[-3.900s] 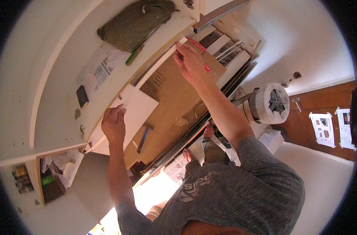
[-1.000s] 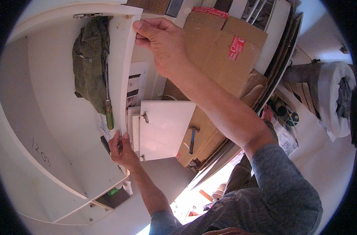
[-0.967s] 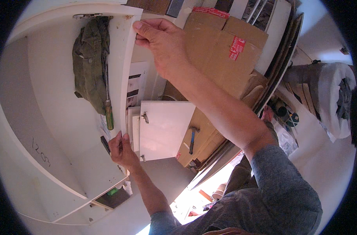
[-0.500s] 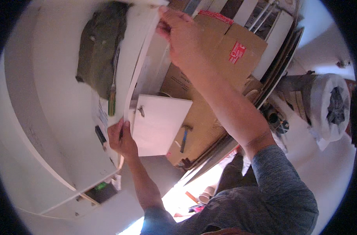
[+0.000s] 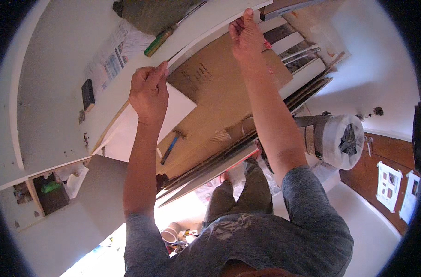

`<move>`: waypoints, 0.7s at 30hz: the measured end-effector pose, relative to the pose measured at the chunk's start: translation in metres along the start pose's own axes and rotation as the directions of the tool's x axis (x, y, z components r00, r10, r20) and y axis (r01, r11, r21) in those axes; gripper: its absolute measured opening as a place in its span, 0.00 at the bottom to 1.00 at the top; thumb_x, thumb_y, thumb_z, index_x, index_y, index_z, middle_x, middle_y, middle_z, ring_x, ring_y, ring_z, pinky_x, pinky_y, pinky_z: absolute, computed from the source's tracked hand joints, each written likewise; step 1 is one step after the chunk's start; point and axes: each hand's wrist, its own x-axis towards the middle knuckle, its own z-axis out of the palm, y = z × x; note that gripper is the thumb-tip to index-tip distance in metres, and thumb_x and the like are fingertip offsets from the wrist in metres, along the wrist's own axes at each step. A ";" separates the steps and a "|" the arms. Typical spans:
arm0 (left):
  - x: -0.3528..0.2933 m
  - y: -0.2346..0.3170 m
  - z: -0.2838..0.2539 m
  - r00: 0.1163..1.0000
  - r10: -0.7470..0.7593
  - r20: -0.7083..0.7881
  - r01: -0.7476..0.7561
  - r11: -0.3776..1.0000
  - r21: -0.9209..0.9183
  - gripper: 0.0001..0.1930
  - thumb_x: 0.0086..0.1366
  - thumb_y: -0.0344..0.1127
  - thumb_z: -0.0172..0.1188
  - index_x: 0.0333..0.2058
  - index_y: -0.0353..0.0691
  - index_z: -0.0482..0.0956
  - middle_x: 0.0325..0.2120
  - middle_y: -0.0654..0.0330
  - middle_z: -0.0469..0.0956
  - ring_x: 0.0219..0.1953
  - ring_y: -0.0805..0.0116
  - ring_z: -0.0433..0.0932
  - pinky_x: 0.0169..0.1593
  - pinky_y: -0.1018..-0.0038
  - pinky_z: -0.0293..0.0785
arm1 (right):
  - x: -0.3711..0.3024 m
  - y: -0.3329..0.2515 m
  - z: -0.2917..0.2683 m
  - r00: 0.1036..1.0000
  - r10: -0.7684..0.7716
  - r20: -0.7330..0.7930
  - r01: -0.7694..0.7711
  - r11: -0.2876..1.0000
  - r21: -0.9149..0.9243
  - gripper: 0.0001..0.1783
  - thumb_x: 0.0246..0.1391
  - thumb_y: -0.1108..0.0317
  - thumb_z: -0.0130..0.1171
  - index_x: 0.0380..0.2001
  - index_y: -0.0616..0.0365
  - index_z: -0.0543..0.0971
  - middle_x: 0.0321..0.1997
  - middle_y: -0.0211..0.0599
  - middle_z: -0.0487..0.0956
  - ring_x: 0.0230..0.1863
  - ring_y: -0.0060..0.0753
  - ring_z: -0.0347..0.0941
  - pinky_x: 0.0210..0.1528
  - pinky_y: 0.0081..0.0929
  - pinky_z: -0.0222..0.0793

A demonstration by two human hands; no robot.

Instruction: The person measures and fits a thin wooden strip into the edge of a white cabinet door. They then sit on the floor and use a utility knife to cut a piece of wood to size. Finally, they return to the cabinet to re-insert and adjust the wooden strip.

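Note:
A thin white strip (image 5: 205,39) runs along the front edge of a large white board surface (image 5: 44,106). My left hand (image 5: 149,94) is closed, its thumb and forefinger pinching the strip's nearer part. Farther up the same edge, my right hand (image 5: 247,37) grips it with the thumb on top and the fingers curled under. On the white surface, beyond my left hand, lie a screwdriver (image 5: 160,41) with a green handle and a dark olive cloth (image 5: 150,16). Printed papers (image 5: 110,62) and a small black block (image 5: 87,94) rest left of that hand.
Below the edge lies brown cardboard (image 5: 210,115) with a blue-handled hammer (image 5: 171,147) on it. A white panel (image 5: 176,111) sits partly behind my left forearm. To the right stands a plastic-wrapped roll (image 5: 342,141). Open compartments (image 5: 53,191) hold small items at lower left.
The view has turned, so the board's edge slants more to the right. Both hands stay on the strip. The hinge on the white panel is no longer visible.

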 end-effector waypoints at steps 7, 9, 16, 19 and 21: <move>-0.013 -0.015 -0.016 0.999 -0.028 -0.024 0.030 0.998 0.063 0.09 0.54 0.32 0.69 0.35 0.51 0.86 0.28 0.64 0.77 0.29 0.66 0.78 0.31 0.70 0.75 | -0.037 0.042 0.023 0.992 -0.040 0.120 -0.005 0.937 0.348 0.16 0.53 0.57 0.67 0.40 0.53 0.79 0.40 0.26 0.79 0.39 0.25 0.75 0.47 0.23 0.73; -0.021 -0.024 -0.027 0.999 -0.029 -0.028 0.031 0.996 0.083 0.08 0.54 0.33 0.69 0.35 0.50 0.86 0.28 0.64 0.77 0.29 0.67 0.78 0.31 0.71 0.75 | -0.041 0.048 0.029 0.994 -0.088 0.060 0.070 0.964 0.256 0.14 0.61 0.54 0.58 0.34 0.54 0.77 0.31 0.27 0.77 0.30 0.23 0.73 0.33 0.20 0.70; -0.054 -0.056 -0.066 0.995 -0.078 -0.065 0.087 0.984 0.156 0.07 0.54 0.35 0.70 0.33 0.48 0.86 0.28 0.63 0.79 0.27 0.67 0.79 0.31 0.73 0.76 | -0.059 0.068 0.031 0.999 0.004 -0.035 0.001 0.990 0.141 0.17 0.67 0.54 0.51 0.26 0.51 0.73 0.21 0.24 0.68 0.23 0.21 0.64 0.26 0.21 0.64; -0.067 -0.066 -0.085 0.990 -0.116 -0.083 0.131 0.970 0.204 0.06 0.55 0.34 0.69 0.32 0.45 0.86 0.28 0.62 0.80 0.29 0.66 0.80 0.33 0.72 0.77 | -0.070 0.076 0.033 0.983 -0.058 0.173 0.027 0.984 0.176 0.18 0.67 0.55 0.51 0.25 0.52 0.72 0.22 0.24 0.68 0.23 0.20 0.63 0.25 0.21 0.64; -0.078 -0.072 -0.099 0.965 -0.246 -0.093 0.259 0.952 0.166 0.06 0.56 0.34 0.68 0.32 0.41 0.85 0.29 0.59 0.81 0.32 0.64 0.80 0.36 0.70 0.78 | -0.083 0.082 0.034 0.977 -0.039 0.212 0.012 0.992 0.126 0.18 0.66 0.54 0.52 0.25 0.52 0.72 0.21 0.24 0.68 0.23 0.20 0.63 0.25 0.21 0.64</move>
